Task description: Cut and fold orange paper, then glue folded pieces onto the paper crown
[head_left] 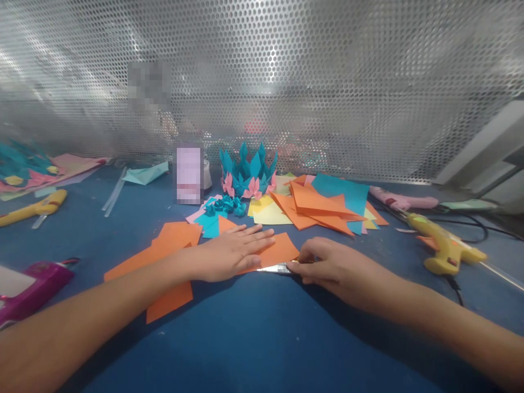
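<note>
My left hand point(233, 248) lies flat with fingers stretched out, pressing on a sheet of orange paper point(280, 248), which looks folded. At the sheet's near right corner, my right hand point(327, 265) is closed around a utility knife point(275, 268). Its silver blade points left along the paper's near edge, and the fingers hide most of the handle. Other orange sheets point(170, 300) lie under and beside my left forearm. Just beyond the hands are small folded teal paper pieces point(225, 205) and a pile of orange sheets point(317, 202).
A teal and pink paper flower point(249, 169) stands at the back beside a blurred phone-like screen point(189, 174). Yellow point(444, 243) and pink point(403, 200) glue guns with cords lie right. On the left are another yellow glue gun point(35, 209), a magenta device point(39, 289) and clear sticks point(114, 191). Perforated metal point(286, 109) walls the back.
</note>
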Demonstrator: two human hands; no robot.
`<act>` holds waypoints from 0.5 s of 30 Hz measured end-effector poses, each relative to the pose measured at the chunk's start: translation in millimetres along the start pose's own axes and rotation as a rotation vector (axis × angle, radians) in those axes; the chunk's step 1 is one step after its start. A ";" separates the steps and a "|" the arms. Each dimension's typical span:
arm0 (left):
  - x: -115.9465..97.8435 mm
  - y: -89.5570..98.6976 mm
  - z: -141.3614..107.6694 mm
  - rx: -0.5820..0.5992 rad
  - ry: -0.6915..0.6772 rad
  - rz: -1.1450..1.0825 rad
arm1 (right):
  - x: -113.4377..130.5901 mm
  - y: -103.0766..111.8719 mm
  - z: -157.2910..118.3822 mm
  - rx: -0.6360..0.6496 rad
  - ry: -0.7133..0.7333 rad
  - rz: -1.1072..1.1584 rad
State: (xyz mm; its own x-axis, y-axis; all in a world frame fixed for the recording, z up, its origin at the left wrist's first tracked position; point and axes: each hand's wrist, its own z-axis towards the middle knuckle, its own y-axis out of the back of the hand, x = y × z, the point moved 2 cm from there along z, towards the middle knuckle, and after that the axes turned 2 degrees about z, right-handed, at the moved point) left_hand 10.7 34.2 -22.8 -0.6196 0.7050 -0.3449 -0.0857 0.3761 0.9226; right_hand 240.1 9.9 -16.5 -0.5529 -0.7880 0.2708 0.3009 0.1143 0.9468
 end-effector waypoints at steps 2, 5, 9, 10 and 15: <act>-0.7 0.7 -0.6 -0.002 0.003 -0.009 | 2.3 0.6 1.3 -0.006 0.004 0.019; -1.5 1.5 -1.8 0.015 0.010 -0.010 | 4.5 3.3 2.5 -0.006 -0.003 0.044; -0.3 0.7 -2.3 0.005 -0.009 -0.018 | 8.6 2.9 4.5 -0.015 0.007 0.022; 0.2 0.2 -2.2 0.001 -0.016 -0.022 | 9.8 2.0 5.4 -0.018 0.015 0.011; 1.4 1.4 -2.4 0.016 -0.019 -0.025 | 13.1 0.1 8.5 -0.014 0.089 -0.007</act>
State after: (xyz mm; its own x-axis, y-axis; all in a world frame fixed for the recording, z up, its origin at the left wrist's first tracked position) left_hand 7.8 34.3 -21.7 -0.6029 0.7064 -0.3709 -0.0885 0.4029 0.9110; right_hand 226.2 4.7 -11.4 -0.4834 -0.8397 0.2473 0.3088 0.1008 0.9458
